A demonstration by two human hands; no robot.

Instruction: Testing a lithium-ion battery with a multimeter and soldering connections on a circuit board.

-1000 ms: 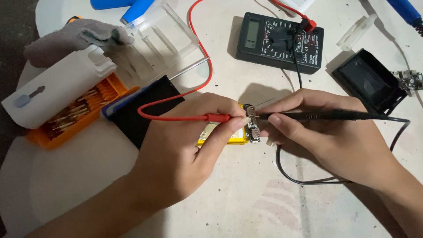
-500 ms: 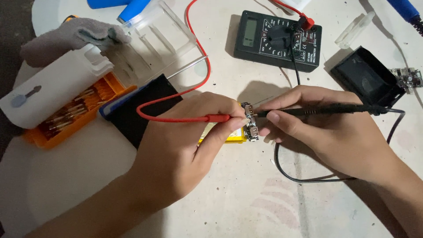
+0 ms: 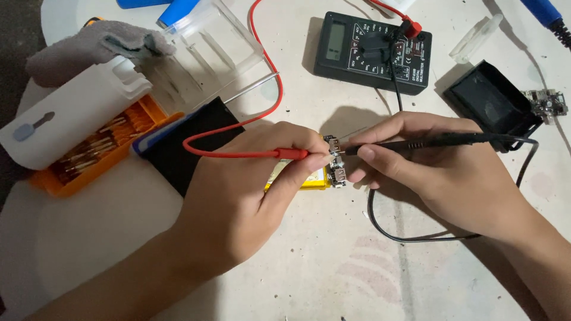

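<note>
Item: small circuit board (image 3: 334,160) with yellow cell, lying on the table (image 3: 309,261) between our hands. Our left hand (image 3: 238,196) pinches the red probe (image 3: 285,154), our right hand (image 3: 440,172) the black probe (image 3: 416,143), tips meeting on the board so the multimeter (image 3: 372,50) reads.

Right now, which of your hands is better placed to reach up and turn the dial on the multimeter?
Probably the right hand: it lies just below the multimeter. The left hand is farther away, holding the red probe at the small circuit board.
</note>
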